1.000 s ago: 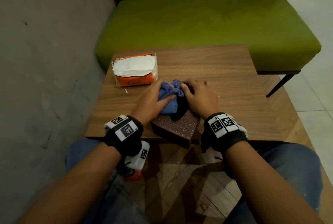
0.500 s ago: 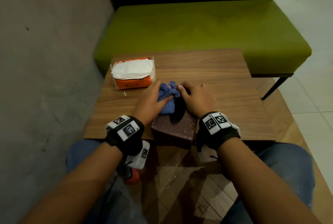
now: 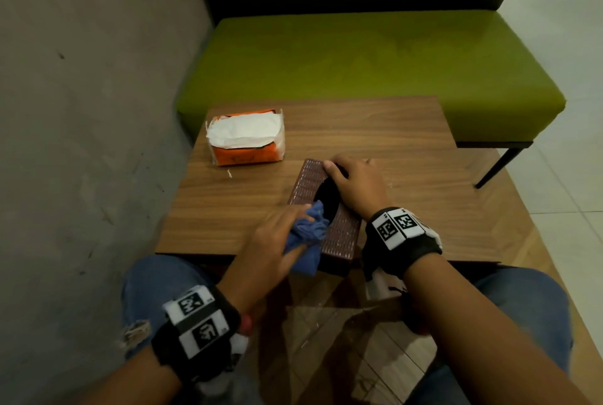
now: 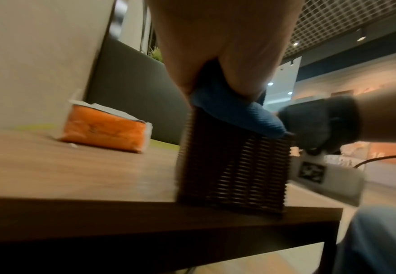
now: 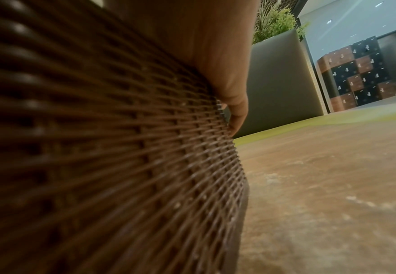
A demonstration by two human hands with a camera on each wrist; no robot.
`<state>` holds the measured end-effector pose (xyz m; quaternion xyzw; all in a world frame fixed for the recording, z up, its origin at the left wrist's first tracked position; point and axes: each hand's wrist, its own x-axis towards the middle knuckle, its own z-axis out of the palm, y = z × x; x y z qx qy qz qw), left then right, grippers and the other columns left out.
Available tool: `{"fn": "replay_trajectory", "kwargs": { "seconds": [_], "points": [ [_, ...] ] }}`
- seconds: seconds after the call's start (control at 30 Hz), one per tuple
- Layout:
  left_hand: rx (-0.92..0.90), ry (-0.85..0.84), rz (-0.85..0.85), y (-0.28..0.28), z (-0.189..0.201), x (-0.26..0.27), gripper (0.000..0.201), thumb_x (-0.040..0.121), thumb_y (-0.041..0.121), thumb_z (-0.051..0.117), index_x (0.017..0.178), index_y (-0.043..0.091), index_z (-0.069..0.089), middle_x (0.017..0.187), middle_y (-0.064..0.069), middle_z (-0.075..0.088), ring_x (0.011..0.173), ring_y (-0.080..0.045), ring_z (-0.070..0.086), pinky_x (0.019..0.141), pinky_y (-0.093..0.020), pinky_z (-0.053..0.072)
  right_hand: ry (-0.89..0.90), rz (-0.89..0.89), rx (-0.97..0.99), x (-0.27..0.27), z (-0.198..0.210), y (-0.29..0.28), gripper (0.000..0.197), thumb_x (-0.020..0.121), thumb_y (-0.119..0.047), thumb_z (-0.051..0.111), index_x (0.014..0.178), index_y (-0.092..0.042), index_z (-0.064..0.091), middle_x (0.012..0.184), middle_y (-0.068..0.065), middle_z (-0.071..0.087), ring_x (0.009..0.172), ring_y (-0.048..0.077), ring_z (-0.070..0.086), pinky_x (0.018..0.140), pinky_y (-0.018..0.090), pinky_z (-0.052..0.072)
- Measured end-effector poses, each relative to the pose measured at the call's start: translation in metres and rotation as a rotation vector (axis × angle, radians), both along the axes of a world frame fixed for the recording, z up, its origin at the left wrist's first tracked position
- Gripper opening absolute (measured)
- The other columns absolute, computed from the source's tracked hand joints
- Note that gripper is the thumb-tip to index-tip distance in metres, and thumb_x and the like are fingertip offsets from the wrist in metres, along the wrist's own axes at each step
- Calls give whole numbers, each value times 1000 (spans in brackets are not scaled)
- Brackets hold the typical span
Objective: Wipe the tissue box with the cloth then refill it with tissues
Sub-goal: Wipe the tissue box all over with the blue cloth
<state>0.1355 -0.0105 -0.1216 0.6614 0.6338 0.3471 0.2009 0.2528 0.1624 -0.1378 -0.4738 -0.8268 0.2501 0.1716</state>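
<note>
A brown woven tissue box [image 3: 339, 235] lies on the wooden table [image 3: 228, 209], its near end at the front edge. My left hand [image 3: 277, 241] grips a bunched blue cloth [image 3: 306, 235] against the box's near left corner; the left wrist view shows the cloth [image 4: 236, 115] draped over the box [image 4: 234, 176] top. My right hand [image 3: 355, 182] rests on the box's far right side, thumb at the dark oval opening, fingers curled over the edge. The right wrist view is filled by the box wall [image 5: 98, 148]. An orange tissue pack [image 3: 246, 137], open with white tissues showing, sits at the table's far left.
A green bench [image 3: 359, 62] stands behind the table, with a concrete wall [image 3: 81, 111] on the left. My knees in jeans [image 3: 156, 290] are under the table's front edge. Bare tabletop [image 3: 424, 215] lies right of the box.
My left hand has dragged the cloth from the far end of the box toward me, down to its near left corner. The right hand keeps its hold on the box.
</note>
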Motion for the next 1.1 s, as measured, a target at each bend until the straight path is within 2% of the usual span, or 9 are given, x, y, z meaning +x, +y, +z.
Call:
{"fn": "replay_trajectory", "kwargs": {
  "seconds": [0.2, 0.3, 0.4, 0.5, 0.57, 0.73, 0.9, 1.0, 1.1],
  "points": [
    [-121, -11, -43, 64, 16, -30, 28, 82, 34, 68, 104, 19, 57, 104, 3, 65, 97, -8, 60, 88, -36, 49, -79, 84, -76, 5, 8, 2, 36, 100, -41, 43, 128, -26, 58, 128, 8, 60, 119, 31, 51, 99, 39, 27],
    [-70, -49, 54, 68, 8, -23, 27, 83, 26, 69, 104, 14, 57, 103, 0, 66, 93, -5, 58, 82, -18, 45, -110, -73, -111, 23, 18, -16, 55, 97, -39, 48, 148, -25, 32, 142, 12, 40, 131, 36, 33, 107, 57, 28],
    [62, -134, 234, 57, -2, -3, 23, 85, 22, 68, 99, 10, 55, 97, -4, 64, 89, -9, 58, 73, -13, 42, -104, -101, -84, 39, 30, -59, 67, 94, -35, 52, 150, -14, 22, 145, 13, 36, 133, 35, 31, 108, 53, 30],
    [101, -153, 370, 52, -5, 13, 23, 86, 25, 66, 97, 10, 53, 95, -5, 62, 86, -12, 57, 71, -23, 44, -238, 15, -194, 49, 31, -94, 99, 84, -60, 55, 154, -14, 1, 161, 7, 7, 147, 27, 10, 116, 57, 15],
    [89, -134, 359, 50, -2, 12, 24, 85, 23, 67, 99, 10, 53, 96, -3, 61, 86, -10, 56, 69, -16, 41, -305, 39, -216, 50, 29, -101, 125, 69, -79, 55, 152, -14, -12, 162, 4, -12, 149, 23, -4, 115, 61, 5],
    [48, -55, 176, 30, 1, 1, 20, 84, 21, 67, 96, 14, 54, 94, 1, 60, 86, -8, 56, 70, -10, 39, -263, -109, -168, 28, 25, -100, 138, 57, -82, 61, 152, -9, -7, 159, 12, 4, 147, 29, 8, 112, 65, 14],
    [33, -21, 180, 56, 0, -34, 25, 85, 22, 67, 100, 7, 54, 99, -11, 61, 94, -20, 57, 78, -26, 43, -189, -46, -174, 29, 20, -94, 139, 55, -67, 76, 152, -9, -5, 154, 14, 12, 143, 32, 14, 113, 53, 27],
    [31, -82, 274, 80, 3, -45, 26, 85, 17, 67, 100, 1, 53, 100, -13, 62, 94, -20, 57, 71, -12, 38, -184, -24, -166, 32, 20, -86, 138, 54, -65, 77, 152, -11, -2, 152, 12, 15, 141, 31, 17, 111, 52, 30],
    [32, -72, 164, 52, -5, -22, 37, 85, 19, 67, 118, 7, 54, 122, -9, 60, 114, -17, 54, 94, -21, 41, -169, -16, -163, 34, 21, -79, 136, 54, -60, 80, 152, -12, 0, 150, 11, 20, 139, 29, 21, 111, 49, 31]
  ]
}}
